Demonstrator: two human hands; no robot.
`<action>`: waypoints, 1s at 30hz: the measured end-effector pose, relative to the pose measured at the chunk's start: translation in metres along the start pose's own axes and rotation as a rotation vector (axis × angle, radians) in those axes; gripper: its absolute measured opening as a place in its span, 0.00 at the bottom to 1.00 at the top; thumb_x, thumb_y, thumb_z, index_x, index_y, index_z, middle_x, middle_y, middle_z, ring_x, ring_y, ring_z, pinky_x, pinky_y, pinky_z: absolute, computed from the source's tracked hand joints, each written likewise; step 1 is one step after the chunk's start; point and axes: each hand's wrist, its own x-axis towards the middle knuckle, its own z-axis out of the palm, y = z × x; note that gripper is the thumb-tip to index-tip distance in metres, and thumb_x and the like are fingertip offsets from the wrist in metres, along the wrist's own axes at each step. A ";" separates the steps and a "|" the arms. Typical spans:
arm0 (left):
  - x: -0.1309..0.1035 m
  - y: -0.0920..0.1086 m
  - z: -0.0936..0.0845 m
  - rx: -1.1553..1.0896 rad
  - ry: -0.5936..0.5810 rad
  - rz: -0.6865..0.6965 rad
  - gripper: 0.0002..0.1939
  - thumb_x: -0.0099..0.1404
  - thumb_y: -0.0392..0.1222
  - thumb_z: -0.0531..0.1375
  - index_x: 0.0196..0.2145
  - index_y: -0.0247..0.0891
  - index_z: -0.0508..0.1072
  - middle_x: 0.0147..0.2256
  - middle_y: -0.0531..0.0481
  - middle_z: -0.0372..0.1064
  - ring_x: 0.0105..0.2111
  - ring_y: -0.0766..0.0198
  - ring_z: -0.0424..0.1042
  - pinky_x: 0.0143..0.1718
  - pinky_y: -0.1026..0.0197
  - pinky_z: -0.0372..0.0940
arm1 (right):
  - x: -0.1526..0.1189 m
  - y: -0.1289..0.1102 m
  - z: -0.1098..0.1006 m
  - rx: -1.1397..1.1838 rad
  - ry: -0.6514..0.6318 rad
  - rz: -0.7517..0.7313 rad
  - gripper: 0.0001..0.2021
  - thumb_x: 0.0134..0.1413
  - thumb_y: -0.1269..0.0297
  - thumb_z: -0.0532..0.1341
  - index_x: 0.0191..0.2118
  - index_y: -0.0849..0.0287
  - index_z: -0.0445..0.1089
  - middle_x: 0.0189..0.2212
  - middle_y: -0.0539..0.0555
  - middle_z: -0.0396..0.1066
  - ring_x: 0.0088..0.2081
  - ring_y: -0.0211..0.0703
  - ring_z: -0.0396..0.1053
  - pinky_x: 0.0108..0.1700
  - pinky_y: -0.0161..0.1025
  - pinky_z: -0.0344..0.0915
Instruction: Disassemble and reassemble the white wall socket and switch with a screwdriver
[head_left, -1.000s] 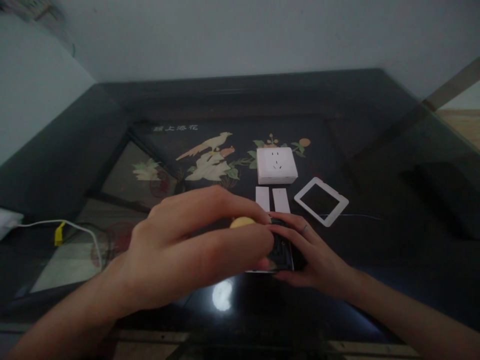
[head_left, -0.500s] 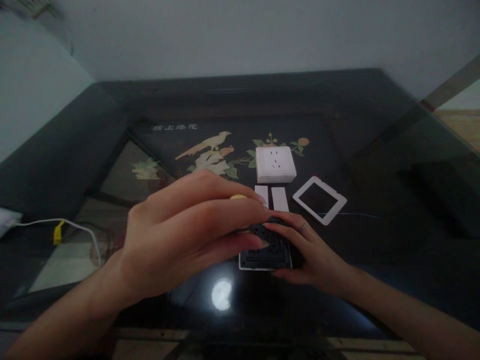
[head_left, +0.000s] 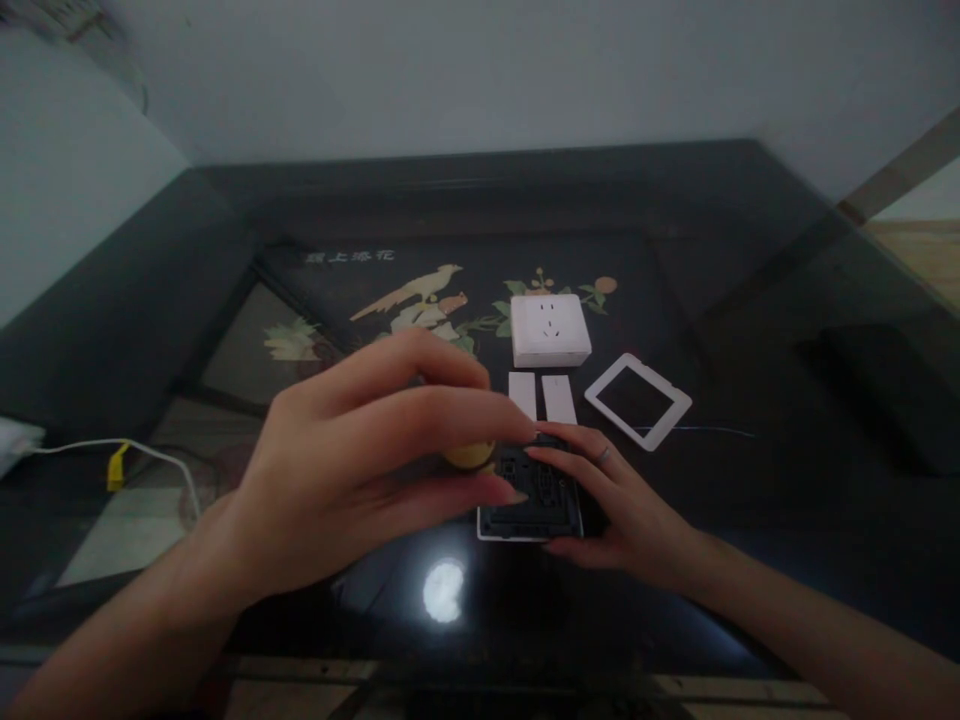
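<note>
My left hand (head_left: 382, 440) is closed with thumb and forefinger around a yellow rounded handle (head_left: 469, 456), like a screwdriver's. The rest of that tool is hidden behind the fingers. Under it lies a switch panel (head_left: 529, 505), its black back facing up and a thin white edge showing along the front. My right hand (head_left: 611, 490) grips this panel from the right, fingers over the far part and thumb at the near right edge. Just beyond the panel are two white rectangular pieces, a left one (head_left: 522, 394) and a right one (head_left: 559, 398).
A white boxed wall socket (head_left: 551, 330) stands behind the white pieces. To the right lies an empty white frame (head_left: 637, 402). A white cable (head_left: 150, 443) with a yellow tag (head_left: 115, 467) runs at the left. The glossy dark table (head_left: 465, 200) meets a wall at the back.
The fingers of my left hand have shifted around the yellow handle; it now shows below the forefinger rather than above it. My right hand and the panel stay put.
</note>
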 end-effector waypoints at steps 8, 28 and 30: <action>0.000 0.003 -0.012 -0.072 -0.190 -0.067 0.25 0.71 0.37 0.55 0.64 0.47 0.60 0.53 0.50 0.72 0.49 0.60 0.75 0.52 0.62 0.71 | 0.001 0.001 0.001 -0.007 0.007 -0.024 0.35 0.54 0.59 0.67 0.64 0.56 0.53 0.63 0.66 0.53 0.63 0.58 0.57 0.60 0.56 0.63; -0.002 -0.004 -0.004 -0.007 -0.123 0.026 0.21 0.69 0.34 0.59 0.59 0.45 0.67 0.52 0.51 0.73 0.49 0.64 0.74 0.54 0.65 0.70 | 0.001 0.000 0.000 -0.017 0.003 -0.026 0.35 0.54 0.58 0.67 0.63 0.56 0.53 0.62 0.66 0.53 0.62 0.56 0.56 0.61 0.54 0.63; -0.002 -0.005 0.003 0.021 -0.001 0.071 0.17 0.66 0.37 0.64 0.52 0.43 0.71 0.46 0.52 0.75 0.44 0.65 0.76 0.49 0.66 0.72 | 0.001 0.000 0.000 -0.017 0.003 -0.025 0.35 0.53 0.58 0.67 0.63 0.56 0.53 0.62 0.65 0.53 0.62 0.56 0.56 0.61 0.54 0.63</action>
